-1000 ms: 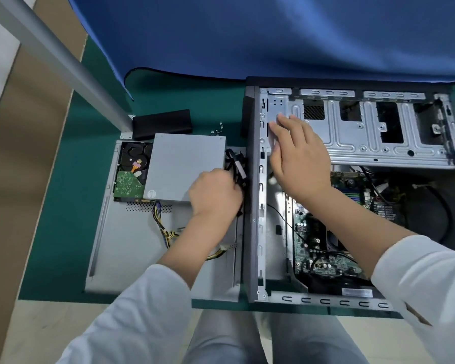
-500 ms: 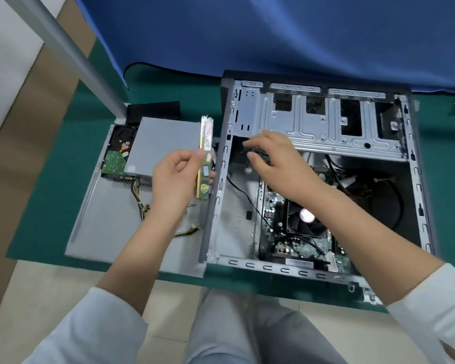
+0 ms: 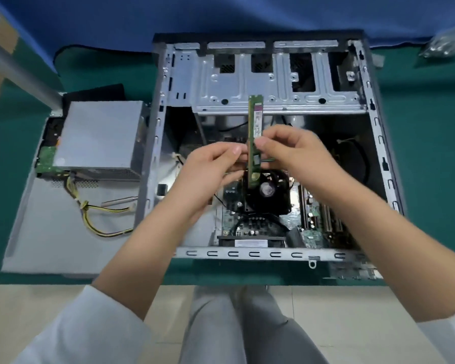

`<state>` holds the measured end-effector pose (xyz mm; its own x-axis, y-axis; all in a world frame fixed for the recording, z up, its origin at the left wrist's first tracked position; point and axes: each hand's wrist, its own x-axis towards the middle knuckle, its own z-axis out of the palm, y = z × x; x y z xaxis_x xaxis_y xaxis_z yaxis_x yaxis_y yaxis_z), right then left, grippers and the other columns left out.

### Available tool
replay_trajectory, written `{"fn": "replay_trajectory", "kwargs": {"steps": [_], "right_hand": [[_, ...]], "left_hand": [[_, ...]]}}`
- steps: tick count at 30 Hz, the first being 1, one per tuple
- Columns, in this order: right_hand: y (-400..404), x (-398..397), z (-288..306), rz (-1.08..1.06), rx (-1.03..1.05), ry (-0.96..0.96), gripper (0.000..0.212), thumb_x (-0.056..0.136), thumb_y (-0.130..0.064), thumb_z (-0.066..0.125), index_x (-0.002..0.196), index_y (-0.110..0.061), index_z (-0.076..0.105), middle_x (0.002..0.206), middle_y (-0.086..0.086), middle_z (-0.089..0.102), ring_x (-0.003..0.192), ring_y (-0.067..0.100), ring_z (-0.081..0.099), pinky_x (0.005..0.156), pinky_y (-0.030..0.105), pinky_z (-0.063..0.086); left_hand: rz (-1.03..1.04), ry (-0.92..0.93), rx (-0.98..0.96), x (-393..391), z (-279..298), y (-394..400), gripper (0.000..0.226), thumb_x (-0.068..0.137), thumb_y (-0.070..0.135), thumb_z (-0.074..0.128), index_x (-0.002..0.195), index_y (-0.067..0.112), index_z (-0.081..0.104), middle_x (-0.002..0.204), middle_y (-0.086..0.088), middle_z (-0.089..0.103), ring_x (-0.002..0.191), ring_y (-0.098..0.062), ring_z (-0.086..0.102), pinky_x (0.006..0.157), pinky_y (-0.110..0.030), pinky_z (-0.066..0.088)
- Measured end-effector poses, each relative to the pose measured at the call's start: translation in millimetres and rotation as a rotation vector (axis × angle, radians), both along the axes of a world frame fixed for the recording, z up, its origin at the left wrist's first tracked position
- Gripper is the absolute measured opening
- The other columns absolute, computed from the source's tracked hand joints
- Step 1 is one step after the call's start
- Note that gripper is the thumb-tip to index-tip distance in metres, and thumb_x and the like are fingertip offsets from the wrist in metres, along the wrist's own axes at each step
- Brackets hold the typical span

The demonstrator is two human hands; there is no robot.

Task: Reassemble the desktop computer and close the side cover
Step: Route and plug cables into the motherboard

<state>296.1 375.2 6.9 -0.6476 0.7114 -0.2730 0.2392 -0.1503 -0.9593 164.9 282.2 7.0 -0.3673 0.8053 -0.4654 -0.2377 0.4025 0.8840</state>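
Note:
A green RAM stick (image 3: 255, 119) stands on edge in the air above the open computer case (image 3: 378, 143). My left hand (image 3: 208, 172) pinches it from the left and my right hand (image 3: 294, 153) pinches it from the right, near its middle. Below the stick sit the black CPU fan (image 3: 271, 195) and the green motherboard (image 3: 313, 214). The empty memory slots (image 3: 323, 219) lie right of the fan. The grey side cover (image 3: 50, 232) lies flat to the left of the case.
On the side cover rest a grey power supply (image 3: 100, 137) with yellow and black cables (image 3: 95, 219) and a hard drive (image 3: 46, 158) partly under it. A metal drive cage (image 3: 273, 85) spans the case's far side. A grey table leg (image 3: 19, 72) stands far left.
My left hand lifted the RAM stick from beside the power supply and carried it right, over the case. My right hand left the drive cage and took hold of the stick too.

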Motion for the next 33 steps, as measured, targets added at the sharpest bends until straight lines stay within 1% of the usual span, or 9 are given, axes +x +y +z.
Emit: {"fn": "replay_trajectory", "kwargs": {"steps": [4,7,10,16,20,23,27,30,33], "right_hand": [[26,22,-11,0.131,0.01,-0.135,0.019,0.097,-0.016,0.051,0.079,-0.016,0.056,0.075,0.008,0.068,0.054,0.012,0.059,0.048,0.021,0.047],[40,26,-19,0.283,0.117,-0.31,0.021,0.099,-0.02,0.048,0.081,-0.019,0.057,0.067,-0.003,0.067,0.051,0.013,0.05,0.051,0.025,0.042],[47,27,-25,0.261,0.091,-0.323,0.023,0.1,-0.016,0.044,0.082,-0.016,0.058,0.07,-0.001,0.065,0.049,0.011,0.044,0.05,0.023,0.037],[57,36,-33,0.22,0.14,-0.464,0.026,0.101,-0.019,0.043,0.083,-0.016,0.061,0.07,-0.004,0.068,0.057,0.014,0.047,0.058,0.028,0.038],[62,37,-42,0.078,0.289,-0.538,0.021,0.096,-0.023,0.05,0.077,-0.021,0.059,0.058,-0.009,0.064,0.043,0.001,0.047,0.05,0.021,0.037],[64,38,-46,0.05,0.415,-0.644,0.012,0.089,-0.03,0.061,0.088,-0.02,0.055,0.073,-0.005,0.06,0.054,0.002,0.05,0.049,0.021,0.036],[64,39,-47,-0.064,0.502,-0.747,0.036,0.076,-0.037,0.075,0.096,-0.015,0.053,0.076,-0.004,0.051,0.064,0.011,0.048,0.052,0.026,0.033],[61,38,-41,-0.059,0.489,-0.713,0.024,0.077,-0.033,0.075,0.087,-0.017,0.061,0.067,-0.006,0.051,0.056,0.007,0.048,0.048,0.023,0.033],[43,30,-38,0.151,0.682,-0.672,0.014,0.088,-0.03,0.062,0.077,-0.022,0.06,0.065,-0.004,0.052,0.056,0.012,0.046,0.046,0.021,0.03]], "left_hand": [[-0.354,1.07,-0.118,-12,-21,19,0.016,0.094,0.021,0.054,0.099,0.021,0.069,0.099,0.002,0.064,0.093,-0.017,0.059,0.083,-0.026,0.042],[-0.508,1.205,-0.345,-22,-30,42,0.021,0.092,0.023,0.054,0.106,0.013,0.065,0.107,-0.011,0.065,0.102,-0.031,0.058,0.085,-0.035,0.047],[-0.554,1.192,-0.527,-28,-41,64,0.025,0.093,0.028,0.055,0.096,0.003,0.057,0.093,-0.015,0.059,0.091,-0.034,0.057,0.072,-0.033,0.043],[-0.442,0.939,-0.539,-29,-68,77,0.03,0.091,0.025,0.061,0.093,-0.004,0.059,0.098,-0.022,0.067,0.094,-0.038,0.064,0.085,-0.042,0.053],[-0.214,0.534,-0.521,-34,-78,77,0.019,0.09,0.017,0.064,0.084,0.002,0.056,0.07,-0.014,0.059,0.052,-0.029,0.063,0.066,-0.044,0.059],[-0.093,0.386,-0.519,-37,-81,77,0.009,0.091,0.009,0.062,0.091,0.002,0.056,0.066,-0.013,0.056,0.028,-0.014,0.053,0.045,-0.032,0.054],[-0.063,0.285,-0.504,-36,-83,77,0.021,0.092,0.004,0.059,0.073,0.004,0.053,0.066,-0.011,0.053,0.036,-0.013,0.055,0.041,-0.024,0.051],[-0.042,0.249,-0.499,-37,-88,79,0.026,0.093,0.001,0.056,0.069,0.006,0.049,0.065,-0.01,0.052,0.047,-0.016,0.055,0.039,-0.023,0.049],[-0.004,0.272,-0.507,-40,-93,82,0.013,0.092,-0.003,0.058,0.08,0.002,0.053,0.071,-0.013,0.057,0.052,-0.021,0.058,0.041,-0.03,0.052]]}}
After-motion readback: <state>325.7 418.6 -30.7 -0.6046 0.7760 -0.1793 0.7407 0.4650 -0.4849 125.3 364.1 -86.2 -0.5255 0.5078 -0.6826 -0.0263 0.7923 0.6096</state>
